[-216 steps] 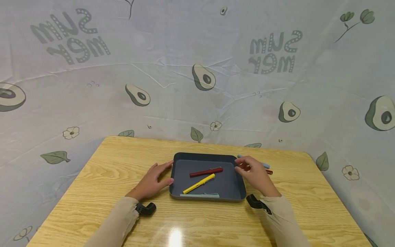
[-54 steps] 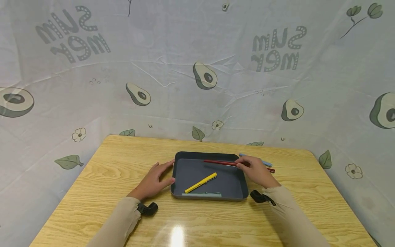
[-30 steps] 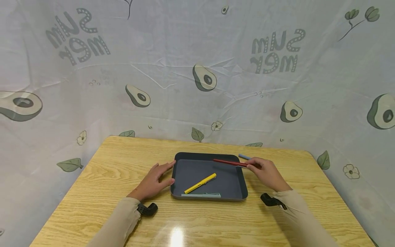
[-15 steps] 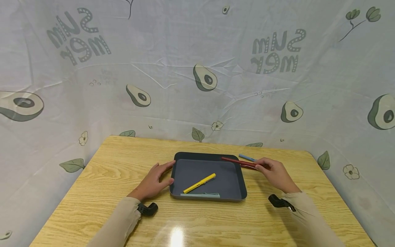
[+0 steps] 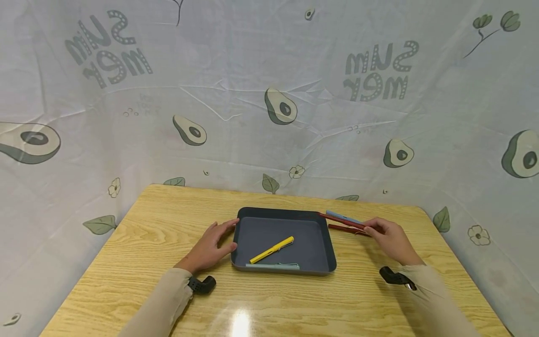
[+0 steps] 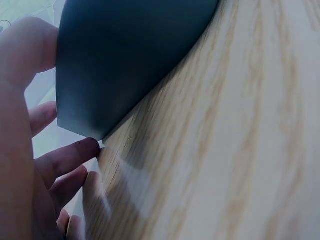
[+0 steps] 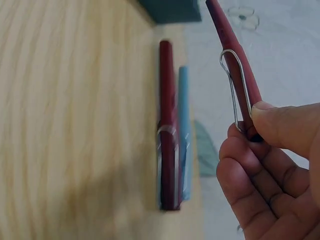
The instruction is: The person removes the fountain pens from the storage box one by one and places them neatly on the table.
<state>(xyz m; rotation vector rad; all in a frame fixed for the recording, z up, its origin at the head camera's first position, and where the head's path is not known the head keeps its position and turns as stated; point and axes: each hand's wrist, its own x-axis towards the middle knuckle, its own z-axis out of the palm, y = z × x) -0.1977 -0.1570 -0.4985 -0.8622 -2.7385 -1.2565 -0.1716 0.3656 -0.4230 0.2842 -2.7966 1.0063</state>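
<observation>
A dark grey tray (image 5: 324,243) sits mid-table with a yellow pen (image 5: 271,249) and a pale blue-grey pen (image 5: 271,266) in it. My left hand (image 5: 223,236) rests against the tray's left wall (image 6: 125,60), fingers (image 6: 65,160) straight and thumb near the rim. My right hand (image 5: 371,229) is right of the tray and pinches a red clip pen (image 5: 341,221) by its end (image 7: 235,75), tip toward the tray's far right corner. Below it on the table lie a dark red pen (image 7: 167,125) and a blue pen (image 7: 183,125), side by side.
The wooden table (image 5: 147,262) ends at a printed avocado cloth backdrop (image 5: 278,105) on the far and side edges. Bare wood lies left of and in front of the tray. A black wrist mount (image 5: 202,284) sits at each sleeve.
My right hand lifted the red clip pen out of the tray and carried it right, over the two pens on the table. The left hand stayed on the tray.
</observation>
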